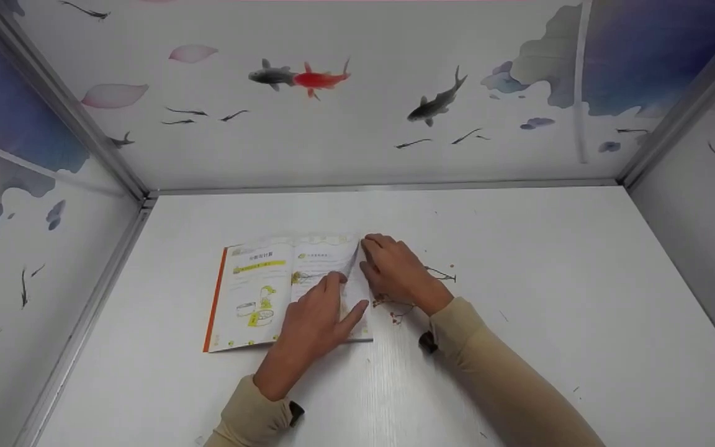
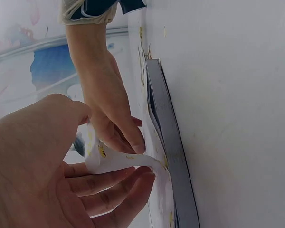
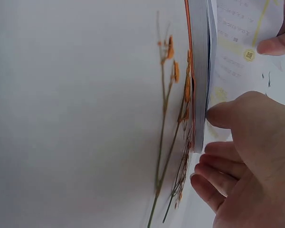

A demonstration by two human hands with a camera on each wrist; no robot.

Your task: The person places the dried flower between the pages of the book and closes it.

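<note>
An open book with an orange cover edge lies on the white table, yellow drawings on its pages. My left hand is over the right-hand side. In the left wrist view, a lifted, curling page runs between the left thumb and fingers. My right hand is at the far right corner. Its thumb touches the book's edge in the right wrist view, and its other fingers bend loosely beyond the corner. Dried sprigs with small orange blooms lie beside the book, partly under the right forearm in the head view.
The white table carries a few thin scraps to the right. Panels painted with fish and lotus, such as the back wall, enclose it on the back and both sides, framed by metal rails.
</note>
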